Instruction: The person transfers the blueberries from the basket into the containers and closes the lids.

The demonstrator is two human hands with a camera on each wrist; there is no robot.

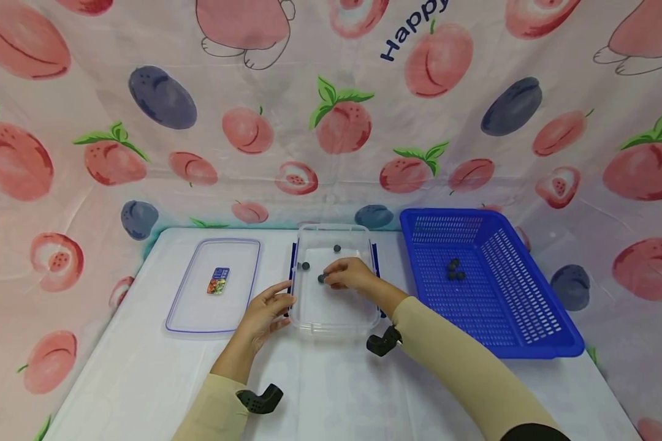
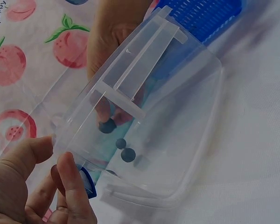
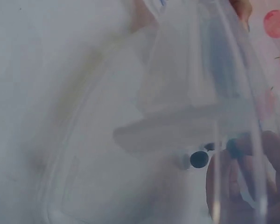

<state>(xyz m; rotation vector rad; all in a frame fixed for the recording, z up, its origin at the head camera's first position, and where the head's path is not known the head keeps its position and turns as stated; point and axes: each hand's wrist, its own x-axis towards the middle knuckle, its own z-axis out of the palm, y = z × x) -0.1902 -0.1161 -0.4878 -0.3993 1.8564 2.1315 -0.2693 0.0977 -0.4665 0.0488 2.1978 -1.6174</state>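
A clear plastic box (image 1: 336, 318) with blue side latches stands on the table. My left hand (image 1: 266, 311) rests against its left side, fingers spread and touching the wall near a blue latch (image 2: 87, 182). Inside the box, my right hand (image 1: 352, 275) pinches a small dark ball (image 2: 107, 125) between thumb and fingers, low over the floor. Two more dark balls lie in the box, a far ball (image 1: 337, 248) and a left ball (image 1: 306, 266). Through the box wall, the right wrist view shows the right fingers (image 3: 266, 154) blurred.
Right of the box stands a blue perforated basket (image 1: 507, 294) holding several dark balls (image 1: 453, 275). A clear lid (image 1: 187, 309) with a blue rim and a printed label (image 1: 218, 281) lies to the left. Behind the white table (image 1: 331, 392) hangs a fruit-patterned cloth (image 1: 198, 141).
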